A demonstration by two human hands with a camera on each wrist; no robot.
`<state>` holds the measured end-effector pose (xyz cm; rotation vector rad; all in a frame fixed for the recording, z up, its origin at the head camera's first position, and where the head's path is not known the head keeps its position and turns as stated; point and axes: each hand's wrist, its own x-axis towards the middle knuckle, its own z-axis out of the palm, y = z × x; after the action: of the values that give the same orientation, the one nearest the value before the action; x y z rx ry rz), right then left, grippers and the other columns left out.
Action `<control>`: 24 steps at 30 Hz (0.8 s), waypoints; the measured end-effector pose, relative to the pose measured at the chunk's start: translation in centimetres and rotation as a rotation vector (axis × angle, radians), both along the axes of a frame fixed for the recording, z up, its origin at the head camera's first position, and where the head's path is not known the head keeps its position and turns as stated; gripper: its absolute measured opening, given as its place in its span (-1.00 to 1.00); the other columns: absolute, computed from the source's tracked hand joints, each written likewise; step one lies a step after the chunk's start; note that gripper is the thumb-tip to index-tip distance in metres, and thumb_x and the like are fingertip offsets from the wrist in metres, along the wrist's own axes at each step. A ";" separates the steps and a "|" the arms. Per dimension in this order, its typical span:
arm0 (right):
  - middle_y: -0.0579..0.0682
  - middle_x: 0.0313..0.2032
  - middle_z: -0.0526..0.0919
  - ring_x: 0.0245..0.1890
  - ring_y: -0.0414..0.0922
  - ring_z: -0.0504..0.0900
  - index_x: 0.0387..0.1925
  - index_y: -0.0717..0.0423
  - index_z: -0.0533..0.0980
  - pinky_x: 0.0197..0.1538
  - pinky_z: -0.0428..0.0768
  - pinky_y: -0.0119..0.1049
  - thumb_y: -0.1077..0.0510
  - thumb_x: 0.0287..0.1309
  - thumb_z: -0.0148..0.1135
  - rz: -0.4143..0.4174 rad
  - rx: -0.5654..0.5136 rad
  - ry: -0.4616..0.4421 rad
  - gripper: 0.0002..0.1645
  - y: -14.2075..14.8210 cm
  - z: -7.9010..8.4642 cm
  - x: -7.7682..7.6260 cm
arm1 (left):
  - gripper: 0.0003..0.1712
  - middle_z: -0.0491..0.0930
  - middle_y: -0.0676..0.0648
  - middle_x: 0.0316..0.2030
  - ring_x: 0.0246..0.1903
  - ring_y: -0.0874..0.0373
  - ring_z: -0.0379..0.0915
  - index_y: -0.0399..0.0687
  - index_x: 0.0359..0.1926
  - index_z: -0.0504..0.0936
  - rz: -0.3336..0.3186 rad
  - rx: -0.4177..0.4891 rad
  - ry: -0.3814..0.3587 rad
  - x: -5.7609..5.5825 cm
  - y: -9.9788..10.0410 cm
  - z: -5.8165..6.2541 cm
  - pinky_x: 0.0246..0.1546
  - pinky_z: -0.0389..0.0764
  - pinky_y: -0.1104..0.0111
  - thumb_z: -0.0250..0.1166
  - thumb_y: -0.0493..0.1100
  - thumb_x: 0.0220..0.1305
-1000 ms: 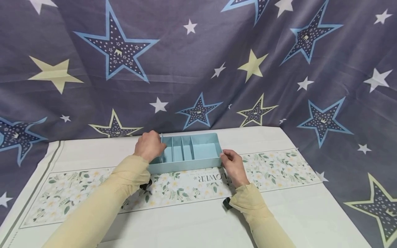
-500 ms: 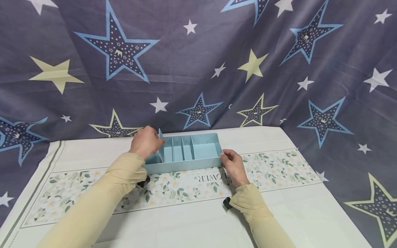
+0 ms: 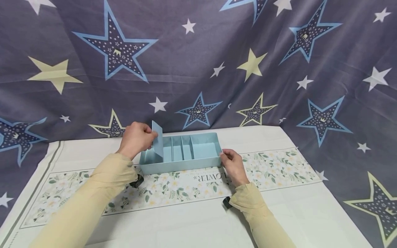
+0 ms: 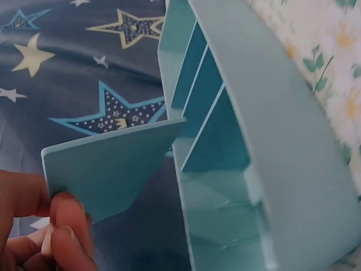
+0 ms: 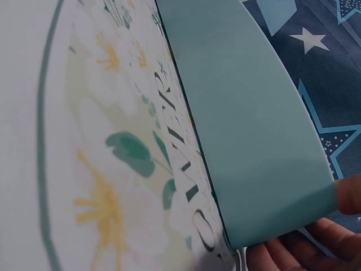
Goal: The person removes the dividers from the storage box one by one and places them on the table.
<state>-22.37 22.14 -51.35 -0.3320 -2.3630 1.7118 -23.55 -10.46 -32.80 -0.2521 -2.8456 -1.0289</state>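
Pinching a thin blue panel (image 3: 158, 138) between thumb and fingers, the left hand (image 3: 136, 138) holds it on edge over the left part of the blue tray (image 3: 183, 166), though whether its lower edge touches the tray is hard to tell. At the tray's right end, the right hand (image 3: 234, 167) grips the wall, while upright dividers (image 3: 187, 148) stand inside. The tray rests on the cloth-covered desk (image 3: 183, 224), along a flower-printed band (image 3: 273, 169).

Wrist views close, box (image 4: 285, 113) seemingly shared
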 end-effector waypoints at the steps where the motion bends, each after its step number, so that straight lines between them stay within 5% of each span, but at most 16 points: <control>1: -0.07 -0.19 0.51 -0.22 -0.21 0.49 -0.09 -0.11 0.42 -0.16 0.57 -0.23 -0.19 0.14 0.06 0.001 0.000 0.000 -0.63 0.0 0.0 0.0 | -0.74 0.56 -0.03 -0.73 -0.74 0.17 0.43 -0.06 -0.57 0.59 0.001 0.018 0.004 0.2 -0.1 -0.1 -0.68 0.50 0.25 0.13 -0.06 0.15; 13: -0.08 -0.18 0.51 -0.21 -0.23 0.49 -0.09 -0.12 0.42 -0.15 0.56 -0.25 -0.17 0.14 0.08 0.002 -0.003 -0.017 -0.64 0.0 0.2 0.0 | -0.72 0.53 -0.15 -0.66 -0.63 -0.01 0.47 -0.15 -0.50 0.56 -0.035 0.322 -0.179 2.6 0.6 -2.6 -0.58 0.57 0.14 0.12 -0.06 0.21; 24: -0.07 -0.18 0.51 -0.20 -0.22 0.48 -0.09 -0.11 0.42 -0.14 0.56 -0.24 -0.15 0.15 0.08 -0.005 -0.012 -0.020 -0.66 0.0 0.2 -0.1 | -0.72 0.52 -0.17 -0.66 -0.62 -0.03 0.47 -0.17 -0.47 0.54 -0.113 0.409 -0.309 4.8 2.0 -4.1 -0.53 0.59 0.11 0.12 -0.06 0.22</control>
<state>-22.46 22.16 -51.17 -0.3586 -2.3648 1.7299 -18.75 -8.49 -36.91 -0.2348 -2.8061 -1.7782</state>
